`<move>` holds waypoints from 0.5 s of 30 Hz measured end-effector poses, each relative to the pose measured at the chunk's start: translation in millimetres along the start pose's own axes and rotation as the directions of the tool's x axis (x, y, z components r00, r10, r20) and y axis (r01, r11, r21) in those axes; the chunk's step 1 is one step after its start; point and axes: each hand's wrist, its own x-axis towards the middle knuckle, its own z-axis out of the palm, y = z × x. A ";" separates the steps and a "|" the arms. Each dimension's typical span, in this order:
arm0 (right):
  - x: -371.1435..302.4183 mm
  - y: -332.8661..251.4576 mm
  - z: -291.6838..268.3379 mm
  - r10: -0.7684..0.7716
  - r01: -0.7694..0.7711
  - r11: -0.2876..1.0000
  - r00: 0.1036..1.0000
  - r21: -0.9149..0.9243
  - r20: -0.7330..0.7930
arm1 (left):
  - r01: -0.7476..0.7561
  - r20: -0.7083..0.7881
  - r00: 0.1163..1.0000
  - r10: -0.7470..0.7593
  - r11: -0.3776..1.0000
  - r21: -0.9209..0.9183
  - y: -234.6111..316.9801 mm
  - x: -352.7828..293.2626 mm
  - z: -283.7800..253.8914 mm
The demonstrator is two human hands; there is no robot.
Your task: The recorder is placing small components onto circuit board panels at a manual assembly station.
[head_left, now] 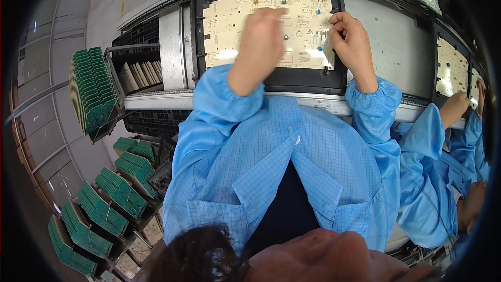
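A cream printed circuit board (224,47) lies in a black frame (308,77) in front of me. Small parts stand on it: two blue ones near its right edge, a yellow one at the far side, and dark round ones. My left hand (261,42) is over the middle of the board, smeared by motion, so its fingertips cannot be made out. At the board's right edge is my right hand (353,44), its thumb and fingers curled together in a pinch. Whatever sits between those fingertips is hidden or too small to name.
The frame rests on a conveyor line with metal rails (151,101). Racks of green circuit boards (94,91) stand at the left, with more stacks (102,203) below. To the right, a co-worker's hand (454,108) reaches toward another framed board (451,68).
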 end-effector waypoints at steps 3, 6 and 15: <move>-0.8 -2.8 -2.1 0.009 -0.009 0.998 1.000 -0.058 -0.004 | 0.053 -0.119 0.992 -0.044 0.996 0.074 -31.9 -16.9 -40.0; -3.2 0.4 -2.5 0.055 -0.055 0.997 0.998 -0.045 -0.010 | 0.225 -0.211 0.959 -0.187 0.959 0.170 -67.6 -44.1 -71.7; -5.0 -3.7 4.0 -0.097 0.082 0.983 0.991 -0.164 -0.089 | 0.624 -0.155 0.781 -0.605 0.742 0.247 -102.9 -98.5 -104.8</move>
